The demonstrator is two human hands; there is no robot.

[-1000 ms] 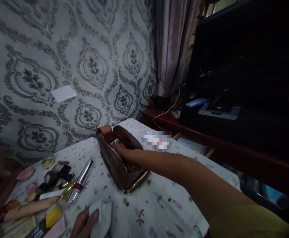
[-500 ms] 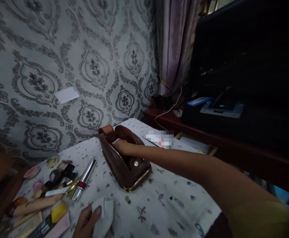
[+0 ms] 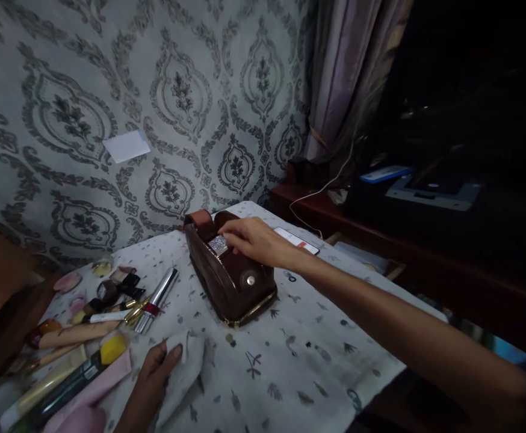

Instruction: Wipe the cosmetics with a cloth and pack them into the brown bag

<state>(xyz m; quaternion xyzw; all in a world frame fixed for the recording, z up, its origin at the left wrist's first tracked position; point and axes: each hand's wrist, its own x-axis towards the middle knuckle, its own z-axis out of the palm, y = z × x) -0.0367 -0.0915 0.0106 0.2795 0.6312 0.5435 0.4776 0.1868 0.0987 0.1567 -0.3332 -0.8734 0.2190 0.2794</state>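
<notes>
A dark brown zippered bag (image 3: 211, 282) stands on the patterned cloth with its top open. A glittery silver square item (image 3: 218, 244) shows in the opening, near the bag's tan strap (image 3: 201, 222). Over the opening is my right hand (image 3: 254, 239), its fingers loosely bent and apart beside the silver item; I see nothing held in them. At the front, my left hand (image 3: 154, 376) grips a white cloth (image 3: 184, 367) between thumb and fingers. To its left lie a silver tube with a red band (image 3: 156, 300) and several other cosmetics.
A yellow-capped tube (image 3: 113, 347), brushes and a pink tube (image 3: 100, 376) crowd the table's left side. Behind the bag lies a phone (image 3: 297, 239). A partly open drawer (image 3: 362, 255) and a large dark screen (image 3: 448, 120) are at right; patterned wallpaper stands behind.
My right hand has risen out of the bag, uncovering more of the glittery silver item. My left hand keeps its grip on the white cloth. The view has shifted slightly.
</notes>
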